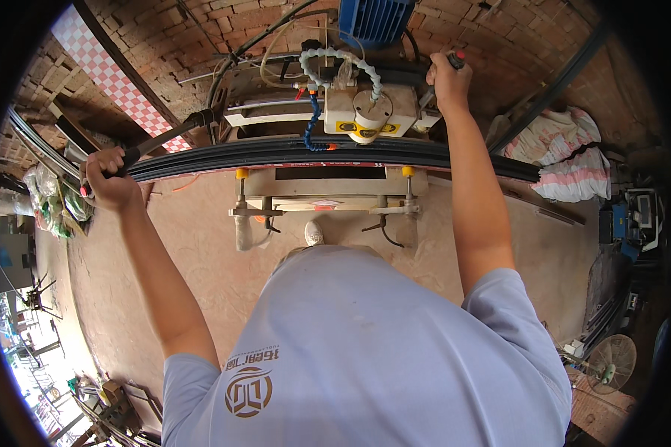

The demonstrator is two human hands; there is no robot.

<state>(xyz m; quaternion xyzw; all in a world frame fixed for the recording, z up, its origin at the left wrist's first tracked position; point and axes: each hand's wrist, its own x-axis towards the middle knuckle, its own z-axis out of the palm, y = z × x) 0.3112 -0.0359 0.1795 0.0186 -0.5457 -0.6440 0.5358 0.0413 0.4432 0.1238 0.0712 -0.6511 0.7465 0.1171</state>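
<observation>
Nearest is the person's pale blue-grey cotton shirt [395, 335], softly creased, with a round brown emblem printed on its chest. Below its hem a light shoe [314, 232] stands on the dusty, smooth tan floor [186, 253], which spreads out on both sides. At the lower right is a round wire-caged fan [611, 363].

Beyond the shoe, a pale metal machine [402, 112] carries two upright clamps with yellow caps [408, 171] on its front. Long, slightly glossy dark strips [261, 158] lie side by side across the machine, reaching well past it both ways. The left hand [110, 179] has its fingers wrapped around the dark grip of a long lever [164, 140]; the right hand [449, 83] has its fingers closed round a red-ended handle [456, 59].

A beaded whitish hose [343, 54] arches over the machine's boxy head, and a blue jointed one [311, 127] hangs beside it. Crumpled woven sacks [559, 141] slump at right; a red-and-white checkered panel [115, 67] slants at left. Farthest are a ribbed blue motor [376, 22] and rough reddish brickwork [470, 22].
</observation>
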